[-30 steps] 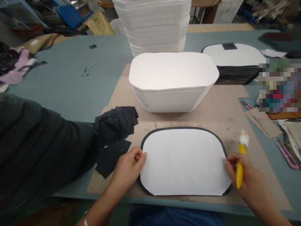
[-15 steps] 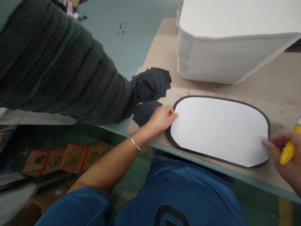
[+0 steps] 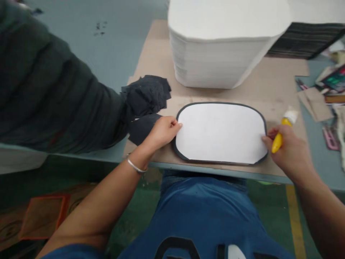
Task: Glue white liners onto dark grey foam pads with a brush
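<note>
A white rounded panel (image 3: 221, 131) lies on a slightly larger dark piece whose edge shows as a black rim, on brown cardboard (image 3: 280, 82) near the table's front edge. My left hand (image 3: 161, 131) pinches the panel's left edge. My right hand (image 3: 289, 151) touches its right edge with the fingertips while gripping a yellow-handled brush (image 3: 281, 131), bristles pointing away from me.
A tall stack of white panels (image 3: 223, 54) stands just behind. Loose black fabric squares (image 3: 147, 97) lie to the left, beside a large dark bundle (image 3: 48, 90). A stack of dark pieces (image 3: 304, 39) sits far right; pink scissors (image 3: 330, 138) and scraps lie at the right.
The view has swung back to the right and centred on the panel. Both hands stay at the panel's edges, and the brush stays in my right hand.
</note>
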A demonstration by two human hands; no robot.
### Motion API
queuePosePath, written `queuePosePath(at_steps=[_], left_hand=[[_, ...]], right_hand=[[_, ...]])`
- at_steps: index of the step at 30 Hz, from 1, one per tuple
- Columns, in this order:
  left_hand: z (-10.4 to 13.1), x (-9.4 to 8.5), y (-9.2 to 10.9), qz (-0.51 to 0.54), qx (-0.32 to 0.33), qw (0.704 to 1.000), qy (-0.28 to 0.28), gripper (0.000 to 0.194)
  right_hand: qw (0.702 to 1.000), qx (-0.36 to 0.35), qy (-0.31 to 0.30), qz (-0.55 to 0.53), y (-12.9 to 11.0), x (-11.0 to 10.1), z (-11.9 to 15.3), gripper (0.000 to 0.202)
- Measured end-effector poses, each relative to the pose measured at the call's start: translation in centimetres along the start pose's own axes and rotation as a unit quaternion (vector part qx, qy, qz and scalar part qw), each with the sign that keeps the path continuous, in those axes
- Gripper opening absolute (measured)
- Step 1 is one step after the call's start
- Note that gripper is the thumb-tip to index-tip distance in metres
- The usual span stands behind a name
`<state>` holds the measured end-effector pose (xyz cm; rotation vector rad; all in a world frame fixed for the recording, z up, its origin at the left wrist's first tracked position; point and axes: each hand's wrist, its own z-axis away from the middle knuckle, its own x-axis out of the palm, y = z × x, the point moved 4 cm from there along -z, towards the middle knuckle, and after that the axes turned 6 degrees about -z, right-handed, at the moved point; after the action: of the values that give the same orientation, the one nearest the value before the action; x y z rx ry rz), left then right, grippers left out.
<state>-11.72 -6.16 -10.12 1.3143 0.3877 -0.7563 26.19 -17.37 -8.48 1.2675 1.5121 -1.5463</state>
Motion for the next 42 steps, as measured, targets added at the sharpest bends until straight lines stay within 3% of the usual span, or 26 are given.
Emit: queuePosePath(at_steps=[14,18,21,23,25,27,29,32,35,38,42], left_hand=[[-1.1,0.4,-1.1,-0.076,-0.007,0.997,-0.03,0.031],[-0.9,-0.2,-0.8,-0.188,0.003,0.982,-0.028,0.034],[-0.3,-1.2,0.5,-0.348,-0.008,0.937,0.035,0.042],[0.3,-1.0,2.5,-0.387,0.039,0.914,0.115,0.047],[0.9,0.6,5.1,-0.372,0.166,0.898,0.166,0.05],[1.2,3.4,7.2,-0.363,0.282,0.874,0.154,0.053],[0.9,6.2,8.2,-0.381,0.323,0.858,0.118,0.059],[0.2,8.7,8.0,-0.416,0.311,0.851,0.075,0.063],[0.0,9.2,7.4,-0.427,0.306,0.848,0.063,0.064],[0.0,8.8,7.1,-0.424,0.312,0.848,0.063,0.064],[-0.2,8.8,7.1,-0.422,0.315,0.849,0.038,0.066]], right_hand=[[0.999,-0.014,0.003,-0.038,-0.7,0.9,-0.5,0.014],[1.0,-0.005,-0.01,-0.024,-0.5,1.1,-0.4,0.016],[1.0,-0.005,-0.016,-0.016,-0.5,1.4,-0.3,0.016],[1.0,-0.01,-0.014,-0.012,-0.6,1.6,-0.2,0.015],[1.0,-0.017,-0.008,-0.003,-0.8,1.9,-0.1,0.015],[1.0,-0.023,0.003,0.01,-1.0,2.1,0.1,0.016],[0.999,-0.031,0.012,0.026,-1.0,2.2,0.4,0.015],[0.998,-0.037,0.023,0.049,-1.2,2.0,0.7,0.013],[0.997,-0.027,0.041,0.067,-3.0,1.9,0.4,0.015],[0.996,-0.059,0.047,0.045,-7.3,2.9,-1.0,0.023],[0.99,-0.133,0.003,-0.037,-12.5,5.4,-3.5,0.024]])
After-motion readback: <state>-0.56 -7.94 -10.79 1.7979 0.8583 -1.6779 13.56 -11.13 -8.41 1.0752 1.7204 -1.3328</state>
